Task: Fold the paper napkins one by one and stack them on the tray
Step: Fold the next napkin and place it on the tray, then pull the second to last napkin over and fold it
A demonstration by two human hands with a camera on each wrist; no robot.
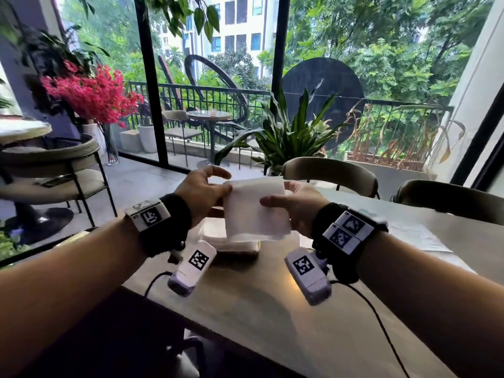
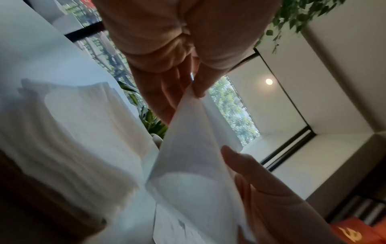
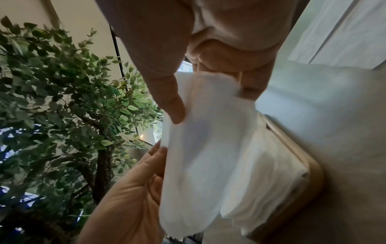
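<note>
A white paper napkin [image 1: 255, 207] hangs in the air above the table, held between both hands. My left hand [image 1: 207, 193] pinches its left edge with thumb and fingers. My right hand [image 1: 289, 203] pinches its right side, thumb lying on the front face. Below it a stack of white napkins [image 1: 218, 238] lies on a wooden tray [image 1: 237, 255]. In the left wrist view the napkin [image 2: 188, 156] hangs from the fingers beside the stack [image 2: 73, 140]. In the right wrist view the napkin [image 3: 204, 148] hangs over the stack [image 3: 267, 189] on the tray [image 3: 313, 181].
The light table [image 1: 272, 309] runs forward and right, with a paper sheet [image 1: 420, 237] lying at the right. Two curved-back chairs [image 1: 330, 173] stand at the far side. A potted plant [image 1: 289, 132] stands beyond the table before the window.
</note>
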